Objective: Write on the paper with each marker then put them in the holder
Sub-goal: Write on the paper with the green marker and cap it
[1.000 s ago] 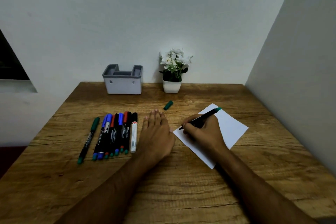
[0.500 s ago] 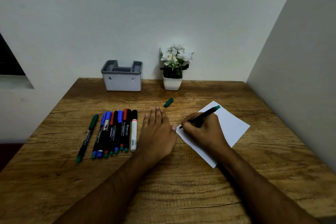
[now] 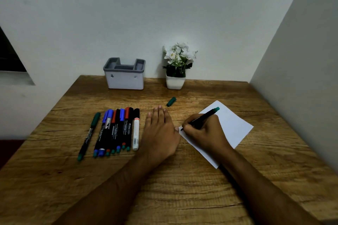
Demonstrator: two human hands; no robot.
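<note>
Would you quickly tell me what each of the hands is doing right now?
Left hand: open, flat on the table.
Right hand: holding the green-ended marker, tip on the paper.

On the desk [image 3: 182,188], the holder [image 3: 124,76] stands at the back against the wall, with the potted plant [image 3: 176,71] just to its right. A loose marker cap [image 3: 171,101] lies in front of the plant. The row of markers [image 3: 117,131] lies left of centre, the left hand [image 3: 161,133] flat just beside it. Right of that hand lies the paper [image 3: 230,126], with the right hand [image 3: 204,133] on it holding a marker [image 3: 203,118].
</note>
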